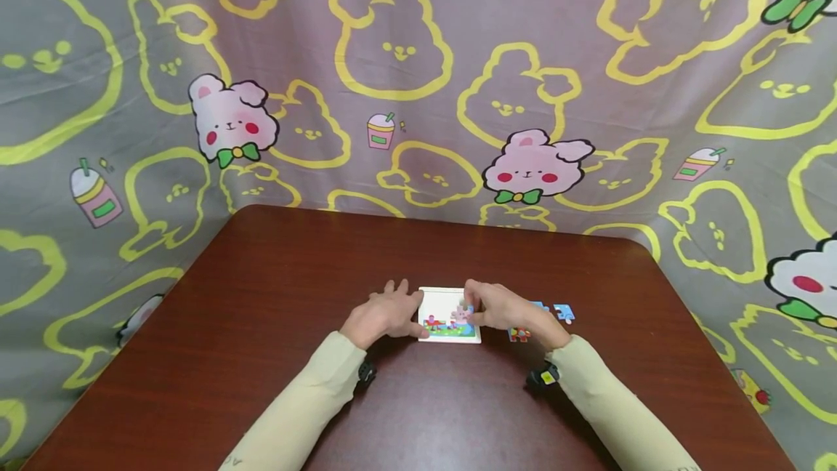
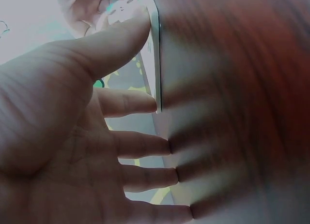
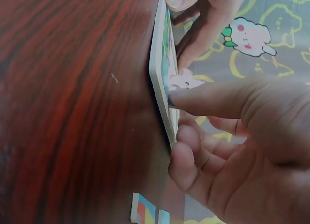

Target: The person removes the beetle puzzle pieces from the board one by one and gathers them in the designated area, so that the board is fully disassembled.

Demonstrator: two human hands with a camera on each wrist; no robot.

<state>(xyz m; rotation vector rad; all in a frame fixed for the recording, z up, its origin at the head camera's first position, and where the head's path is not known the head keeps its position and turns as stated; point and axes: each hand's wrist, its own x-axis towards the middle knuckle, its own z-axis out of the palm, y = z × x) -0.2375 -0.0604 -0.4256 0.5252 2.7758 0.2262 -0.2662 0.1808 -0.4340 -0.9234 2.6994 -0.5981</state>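
Note:
A white-framed jigsaw puzzle board (image 1: 451, 341) lies flat on the table, its lower part filled with a colourful picture and its upper left bare white. At its left edge, my left hand (image 1: 386, 315) has its fingers spread and straight, fingertips down on the table. Its thumb (image 2: 121, 37) presses the frame's near left corner, and the index fingertip touches the side. My right hand (image 1: 500, 305) is over the board's right side, pinching a puzzle piece (image 3: 186, 80) with a pink cartoon face. That piece tilts up from the board; the right fingers partly hide it.
Loose puzzle pieces lie right of the board, a blue one (image 1: 564, 312) and a multicoloured one (image 1: 519, 335) among them, partly behind the right hand and wrist. The brown table (image 1: 314, 260) meets a patterned cloth (image 1: 431, 129) at the back and sides.

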